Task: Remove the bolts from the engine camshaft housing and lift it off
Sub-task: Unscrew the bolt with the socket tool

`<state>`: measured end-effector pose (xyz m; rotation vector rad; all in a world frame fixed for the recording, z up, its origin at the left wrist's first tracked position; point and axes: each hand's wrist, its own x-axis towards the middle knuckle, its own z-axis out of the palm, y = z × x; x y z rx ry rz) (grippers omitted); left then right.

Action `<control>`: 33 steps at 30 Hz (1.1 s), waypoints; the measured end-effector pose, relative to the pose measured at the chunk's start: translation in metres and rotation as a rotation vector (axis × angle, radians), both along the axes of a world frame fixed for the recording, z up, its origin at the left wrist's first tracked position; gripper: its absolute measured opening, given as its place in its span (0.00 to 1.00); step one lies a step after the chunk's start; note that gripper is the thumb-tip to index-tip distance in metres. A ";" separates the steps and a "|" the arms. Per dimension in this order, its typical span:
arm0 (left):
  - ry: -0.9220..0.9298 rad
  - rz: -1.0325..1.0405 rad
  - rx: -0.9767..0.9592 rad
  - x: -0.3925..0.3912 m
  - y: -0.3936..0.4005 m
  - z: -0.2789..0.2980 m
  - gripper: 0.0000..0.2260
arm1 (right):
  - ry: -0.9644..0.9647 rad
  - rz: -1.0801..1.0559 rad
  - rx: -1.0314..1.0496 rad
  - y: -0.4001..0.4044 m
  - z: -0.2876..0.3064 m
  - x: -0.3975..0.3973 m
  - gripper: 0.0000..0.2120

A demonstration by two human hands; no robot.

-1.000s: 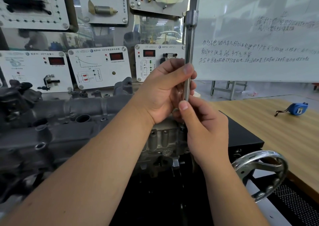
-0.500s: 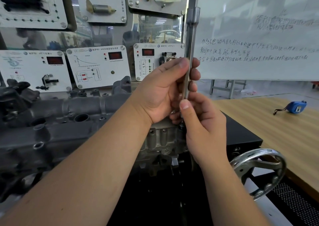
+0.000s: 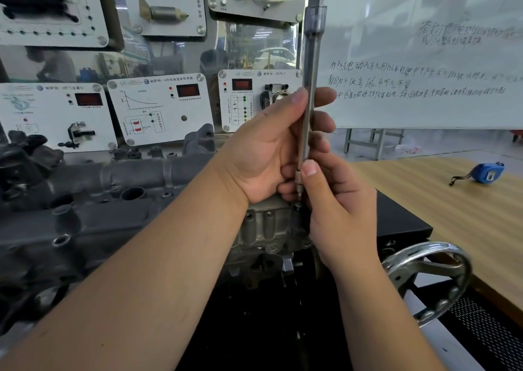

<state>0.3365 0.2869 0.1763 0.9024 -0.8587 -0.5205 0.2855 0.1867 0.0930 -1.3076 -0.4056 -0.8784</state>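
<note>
Keeping the long extension bar [image 3: 309,107] upright over the bolt [image 3: 297,208] is the main thing now, so that the bit is sitting fully in the bolt head before you are turning. Your left hand [image 3: 271,147] is wrapping its fingers around the middle of the shaft, and your right hand [image 3: 336,200] is pinching its lower end. The camshaft housing [image 3: 93,200] is lying at about 8 o'clock from your grip, stretching away to the left. The bolt is sitting just below your right thumb, at 6 o'clock.

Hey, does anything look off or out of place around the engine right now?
Nothing stands out. Both hands, left hand and right hand, hold the long driver upright over the camshaft housing; no spills or visible damage.
</note>
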 end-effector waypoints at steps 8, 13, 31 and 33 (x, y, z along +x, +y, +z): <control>-0.071 0.132 -0.031 0.005 -0.002 -0.003 0.10 | -0.024 -0.103 0.003 0.008 0.003 -0.003 0.08; -0.079 0.125 -0.018 0.002 -0.002 -0.003 0.14 | -0.029 -0.098 -0.008 0.006 0.002 -0.001 0.04; -0.088 0.153 0.008 0.003 -0.004 -0.004 0.05 | -0.004 -0.117 -0.041 0.005 0.001 -0.002 0.09; -0.064 0.077 0.022 0.002 -0.002 -0.002 0.12 | -0.009 -0.100 -0.049 0.004 0.001 -0.001 0.09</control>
